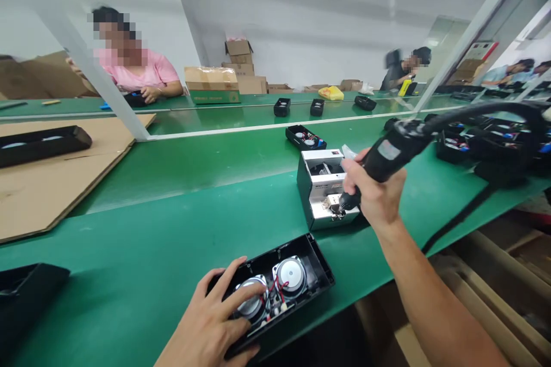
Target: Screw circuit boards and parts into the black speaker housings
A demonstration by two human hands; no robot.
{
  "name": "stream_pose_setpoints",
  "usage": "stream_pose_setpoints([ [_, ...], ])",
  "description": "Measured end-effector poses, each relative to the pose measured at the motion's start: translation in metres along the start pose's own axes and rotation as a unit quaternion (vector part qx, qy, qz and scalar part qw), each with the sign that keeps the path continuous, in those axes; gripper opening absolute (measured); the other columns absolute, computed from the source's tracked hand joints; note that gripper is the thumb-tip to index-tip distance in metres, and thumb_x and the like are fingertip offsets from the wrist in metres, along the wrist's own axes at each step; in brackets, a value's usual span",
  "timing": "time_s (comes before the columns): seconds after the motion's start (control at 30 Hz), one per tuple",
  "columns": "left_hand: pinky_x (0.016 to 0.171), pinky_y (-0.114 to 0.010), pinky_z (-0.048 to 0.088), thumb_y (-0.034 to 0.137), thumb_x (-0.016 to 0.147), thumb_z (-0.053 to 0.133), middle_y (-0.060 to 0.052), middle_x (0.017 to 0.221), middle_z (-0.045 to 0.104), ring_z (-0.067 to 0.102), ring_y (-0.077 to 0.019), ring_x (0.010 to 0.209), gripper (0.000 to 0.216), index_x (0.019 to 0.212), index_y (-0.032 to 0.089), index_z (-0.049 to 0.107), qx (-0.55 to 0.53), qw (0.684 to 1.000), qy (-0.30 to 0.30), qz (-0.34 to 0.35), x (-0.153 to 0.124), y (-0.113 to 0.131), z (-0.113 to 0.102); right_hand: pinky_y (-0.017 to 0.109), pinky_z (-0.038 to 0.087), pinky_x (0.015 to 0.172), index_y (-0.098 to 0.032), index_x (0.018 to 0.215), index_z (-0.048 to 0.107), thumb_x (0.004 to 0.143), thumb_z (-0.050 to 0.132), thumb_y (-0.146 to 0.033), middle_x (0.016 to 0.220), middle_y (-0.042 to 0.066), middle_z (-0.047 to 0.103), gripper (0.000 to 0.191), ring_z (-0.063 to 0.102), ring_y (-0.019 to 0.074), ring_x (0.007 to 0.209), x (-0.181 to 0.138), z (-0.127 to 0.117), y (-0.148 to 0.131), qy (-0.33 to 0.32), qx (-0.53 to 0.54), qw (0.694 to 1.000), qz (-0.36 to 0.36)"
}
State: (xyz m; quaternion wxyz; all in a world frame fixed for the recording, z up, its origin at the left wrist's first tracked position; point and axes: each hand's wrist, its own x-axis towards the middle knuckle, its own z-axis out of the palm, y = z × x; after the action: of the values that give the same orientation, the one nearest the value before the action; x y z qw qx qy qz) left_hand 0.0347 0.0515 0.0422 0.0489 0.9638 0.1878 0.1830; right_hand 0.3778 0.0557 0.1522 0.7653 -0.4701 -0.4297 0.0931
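My left hand (210, 315) grips an open black speaker housing (316, 258) at the near edge of the green bench, its fingers spread across a round speaker driver (252, 304). A second driver (289, 275) sits beside it, with red and black wires running between them. My right hand (374, 189) is shut around a black corded electric screwdriver (387, 155). The screwdriver's tip points down into the front of a silver automatic screw feeder (322, 189), though the tip itself is partly hidden by my hand.
Several black housings (301, 137) stand along the green conveyor bench (172, 183), and a wired heap (486, 146) lies at right. A cardboard sheet (51, 178) holds another housing. Co-workers sit across the bench, with cardboard boxes (210, 85) behind them. White frame posts (99, 69) rise from the bench.
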Motion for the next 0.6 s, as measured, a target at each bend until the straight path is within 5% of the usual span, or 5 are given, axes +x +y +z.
stream_pose_setpoints([
  [0.23,0.118,-0.046,0.022,0.04,0.093,0.076,0.006,0.129,0.079,0.035,-0.0327,0.156,0.028,0.068,0.03,0.069,-0.006,0.997,0.065,0.036,-0.001,-0.004,0.009,0.026,0.04,0.043,-0.023,0.084,0.067,0.079,0.089,-0.029,0.048,-0.009,0.055,0.023,0.047,0.0093,0.041,-0.012,-0.011,-0.004,-0.143,-0.069,0.977,0.143],
  [0.43,0.122,-0.044,0.02,0.044,0.094,0.081,0.007,0.132,0.078,0.038,-0.0312,0.156,0.027,0.073,0.029,0.072,-0.046,0.997,0.06,-0.002,-0.001,0.003,0.01,0.026,0.039,0.045,-0.024,0.093,0.067,0.086,0.088,-0.032,0.049,-0.01,0.054,0.024,0.045,0.0091,0.04,-0.036,-0.039,-0.001,-0.144,0.023,0.968,0.203],
  [0.6,0.122,-0.049,0.022,0.05,0.087,0.089,0.005,0.131,0.078,0.042,-0.0363,0.156,0.031,0.075,0.027,0.073,-0.058,0.997,0.043,-0.032,-0.003,0.007,0.011,0.025,0.04,0.042,-0.025,0.1,0.068,0.089,0.086,-0.03,0.053,-0.01,0.055,0.021,0.048,0.0095,0.039,-0.056,-0.042,-0.031,-0.156,0.027,0.97,0.185],
])
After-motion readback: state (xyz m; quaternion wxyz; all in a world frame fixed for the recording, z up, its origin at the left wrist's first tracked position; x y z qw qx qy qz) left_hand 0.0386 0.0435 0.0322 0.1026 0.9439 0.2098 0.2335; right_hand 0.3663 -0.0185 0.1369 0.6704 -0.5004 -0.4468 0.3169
